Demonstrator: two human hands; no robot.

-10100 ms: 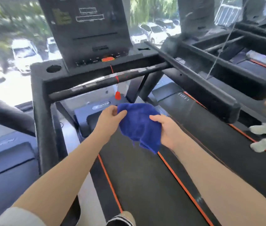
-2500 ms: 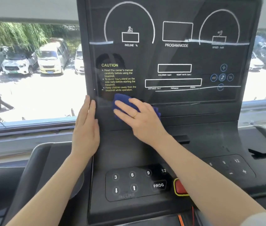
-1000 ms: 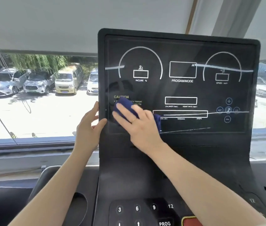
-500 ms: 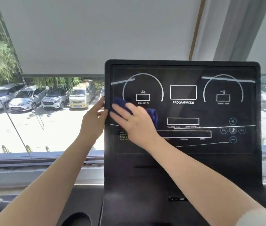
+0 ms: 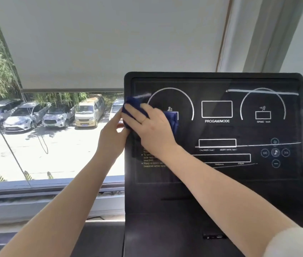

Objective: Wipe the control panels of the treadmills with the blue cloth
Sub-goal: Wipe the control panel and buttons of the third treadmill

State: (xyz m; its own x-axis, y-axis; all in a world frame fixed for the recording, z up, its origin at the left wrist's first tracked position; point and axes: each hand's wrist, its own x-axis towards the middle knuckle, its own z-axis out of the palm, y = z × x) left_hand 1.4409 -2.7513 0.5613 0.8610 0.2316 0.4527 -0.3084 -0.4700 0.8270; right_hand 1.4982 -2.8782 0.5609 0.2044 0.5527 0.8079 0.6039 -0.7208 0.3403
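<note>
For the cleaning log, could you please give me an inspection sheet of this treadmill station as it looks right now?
Surface: black control panel, upright, printed markings legible, glare streaks across it.
Job's things: blue cloth flat against the panel's upper left, over the incline dial.
Clutter: nothing seen.
Hands: right hand presses the cloth with straight fingers; left hand steadies the panel's left edge.
Cables: nothing seen.
Surroundings: window behind, white roller blind half down, parked cars outside.

right hand presses blue cloth on control panel.
</note>
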